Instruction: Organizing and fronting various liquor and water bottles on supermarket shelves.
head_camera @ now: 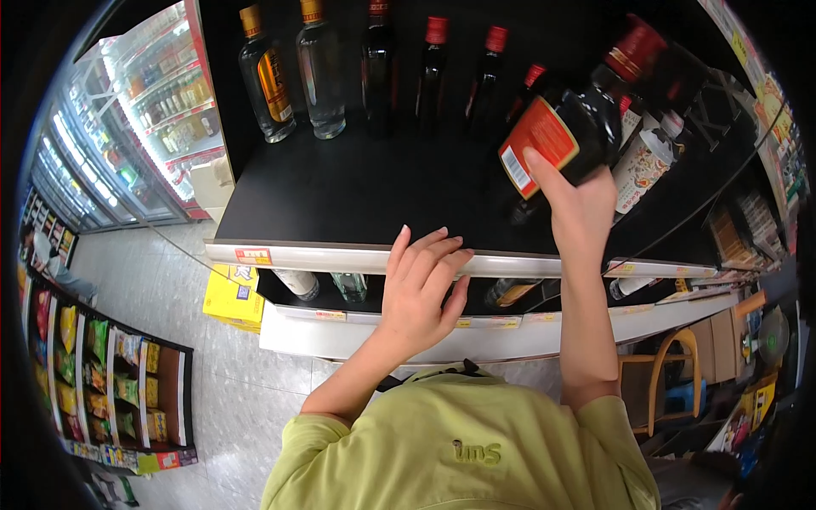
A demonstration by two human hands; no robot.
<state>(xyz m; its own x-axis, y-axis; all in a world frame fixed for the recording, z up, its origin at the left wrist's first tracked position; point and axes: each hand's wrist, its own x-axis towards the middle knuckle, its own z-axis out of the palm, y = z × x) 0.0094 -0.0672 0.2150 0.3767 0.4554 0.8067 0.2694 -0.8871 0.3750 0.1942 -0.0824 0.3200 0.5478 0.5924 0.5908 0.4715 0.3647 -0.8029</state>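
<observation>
My right hand [577, 204] grips a dark glass bottle [590, 121] with a red cap and a red-orange label, tilted above the black shelf [382, 191]. My left hand [424, 280] rests with fingers spread at the shelf's pale front edge, holding nothing. Along the back of the shelf stand a clear bottle with an orange label [266, 89], a plain clear bottle [322, 76] and several dark bottles with red caps [431, 76]. Just right of the held bottle is a white patterned bottle [644, 166], partly hidden.
Below, a lower shelf holds more bottles [349, 287]. A yellow box [233, 299] sits on the floor at its left end. Glass-door coolers [172, 95] and a snack rack [115, 382] are at the left, with a person [54, 261] beyond. A wooden chair [660, 376] stands at the lower right.
</observation>
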